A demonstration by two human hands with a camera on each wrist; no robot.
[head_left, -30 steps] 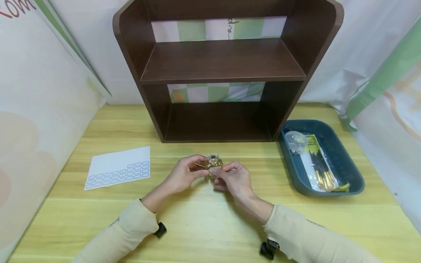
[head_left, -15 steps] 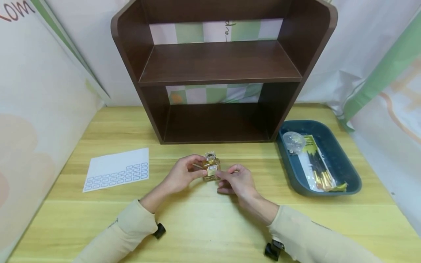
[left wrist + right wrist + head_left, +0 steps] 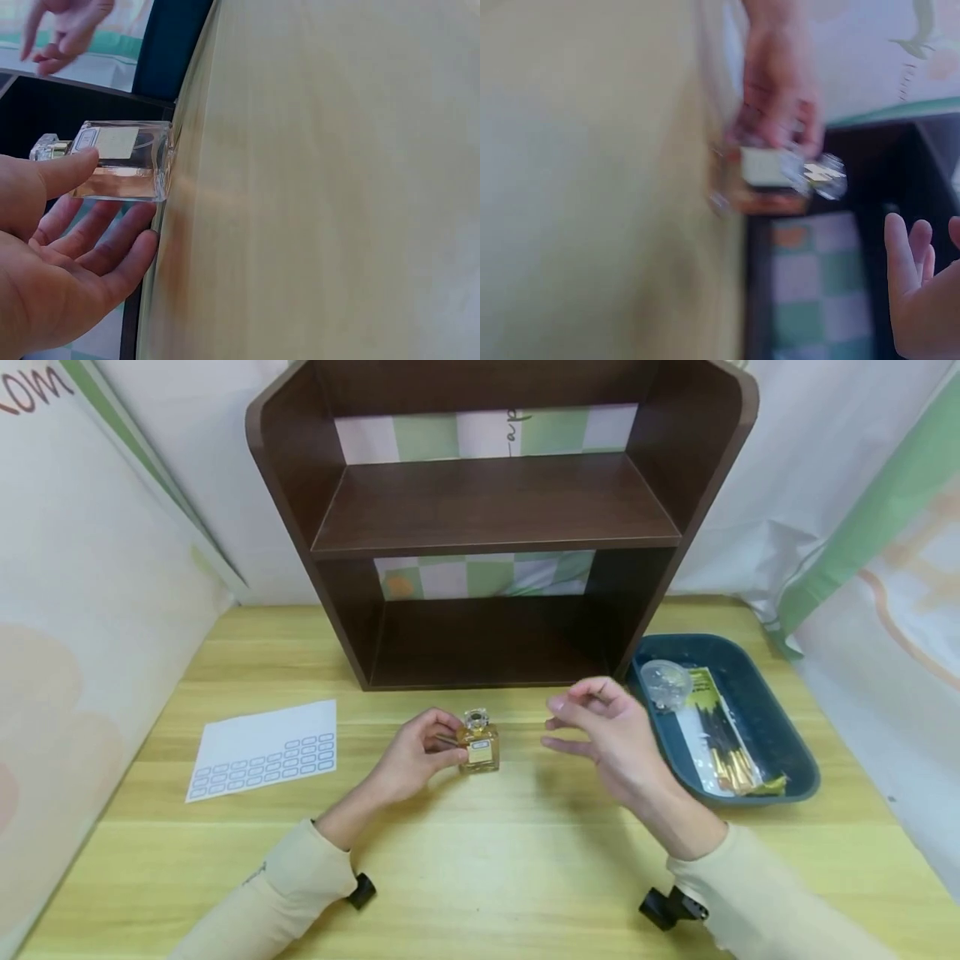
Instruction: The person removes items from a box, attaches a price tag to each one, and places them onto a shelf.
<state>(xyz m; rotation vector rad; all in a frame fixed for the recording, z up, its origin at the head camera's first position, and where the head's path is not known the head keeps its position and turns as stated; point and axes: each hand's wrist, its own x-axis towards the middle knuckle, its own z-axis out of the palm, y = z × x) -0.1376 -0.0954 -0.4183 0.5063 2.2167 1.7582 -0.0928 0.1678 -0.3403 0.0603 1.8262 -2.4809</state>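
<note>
A clear square perfume bottle (image 3: 480, 752) with amber liquid and a pale label stands upright on the table. My left hand (image 3: 408, 760) holds it by its left side, thumb on the front and fingers behind. In the left wrist view, a small blue-bordered sticker (image 3: 88, 138) shows on the bottle beside the thumb. Off to the right, my right hand (image 3: 615, 735) hovers above the table, apart from the bottle, fingers loosely bent and nothing visible in them. A white sheet of blue-outlined stickers (image 3: 266, 747) lies left of the left hand, its upper part without outlines.
A dark brown two-tier shelf (image 3: 495, 543) stands behind the bottle. To the right, a dark blue basin (image 3: 795, 743) holds a round clear container (image 3: 666, 685) and a pack of brushes (image 3: 723, 739). Fabric walls enclose the table.
My right hand has let go of the bottle's front and moved up and right, toward the basin. The left hand still holds the bottle, its label now uncovered. The head view has shifted slightly.
</note>
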